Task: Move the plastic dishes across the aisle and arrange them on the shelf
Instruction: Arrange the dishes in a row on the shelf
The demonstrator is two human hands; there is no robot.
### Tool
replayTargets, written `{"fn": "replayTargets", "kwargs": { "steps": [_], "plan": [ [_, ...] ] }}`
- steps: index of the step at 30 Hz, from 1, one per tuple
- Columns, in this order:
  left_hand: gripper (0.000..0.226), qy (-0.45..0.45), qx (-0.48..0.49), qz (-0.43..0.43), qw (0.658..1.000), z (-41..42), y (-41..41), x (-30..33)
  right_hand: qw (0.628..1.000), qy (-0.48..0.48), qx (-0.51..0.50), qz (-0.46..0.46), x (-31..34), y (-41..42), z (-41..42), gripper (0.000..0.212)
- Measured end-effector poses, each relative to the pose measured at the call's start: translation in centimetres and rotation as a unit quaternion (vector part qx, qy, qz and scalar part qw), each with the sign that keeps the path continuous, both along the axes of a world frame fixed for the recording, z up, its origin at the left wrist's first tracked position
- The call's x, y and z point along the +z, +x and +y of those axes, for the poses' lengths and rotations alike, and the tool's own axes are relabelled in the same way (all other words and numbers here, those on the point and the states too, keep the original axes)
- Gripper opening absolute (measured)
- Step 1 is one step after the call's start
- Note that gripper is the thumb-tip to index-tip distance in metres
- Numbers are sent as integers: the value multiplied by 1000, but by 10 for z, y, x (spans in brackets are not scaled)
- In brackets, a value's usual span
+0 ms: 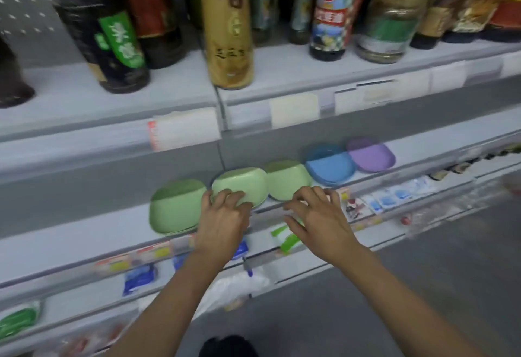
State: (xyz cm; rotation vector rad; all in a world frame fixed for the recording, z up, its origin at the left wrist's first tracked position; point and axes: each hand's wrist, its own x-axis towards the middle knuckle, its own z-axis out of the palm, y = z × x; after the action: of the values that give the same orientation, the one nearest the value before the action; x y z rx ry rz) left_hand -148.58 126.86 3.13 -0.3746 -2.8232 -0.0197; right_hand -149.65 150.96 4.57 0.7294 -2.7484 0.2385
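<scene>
the left hand [225, 210] reaches to the shelf [84, 224], fingers curled over the near rim of the middle green dish [239, 184]. the right hand [313, 210] hovers just right, fingers loosely spread, holding nothing.

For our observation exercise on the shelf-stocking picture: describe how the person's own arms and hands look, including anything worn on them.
Both forearms are bare up to the frame's lower edge: no sleeves show. The left hand and right hand wear no gloves, and no watch, bracelet or ring can be seen, though the picture is slightly blurred.
</scene>
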Motion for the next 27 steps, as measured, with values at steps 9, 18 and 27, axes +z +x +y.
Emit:
{"fn": "replayTargets", "kwargs": {
  "steps": [9,18,27],
  "plan": [
    [19,-93,30,-146,984,108,-72,-26,998,-35,-34,-32,1,-30,99,15],
    [21,-66,37,-165,983,123,-94,-51,997,-40,4,-63,-8,-85,106,14],
    [43,65,119,-32,990,120,-49,-17,985,-40,136,-99,-15,-100,93,21]
  ]
}}
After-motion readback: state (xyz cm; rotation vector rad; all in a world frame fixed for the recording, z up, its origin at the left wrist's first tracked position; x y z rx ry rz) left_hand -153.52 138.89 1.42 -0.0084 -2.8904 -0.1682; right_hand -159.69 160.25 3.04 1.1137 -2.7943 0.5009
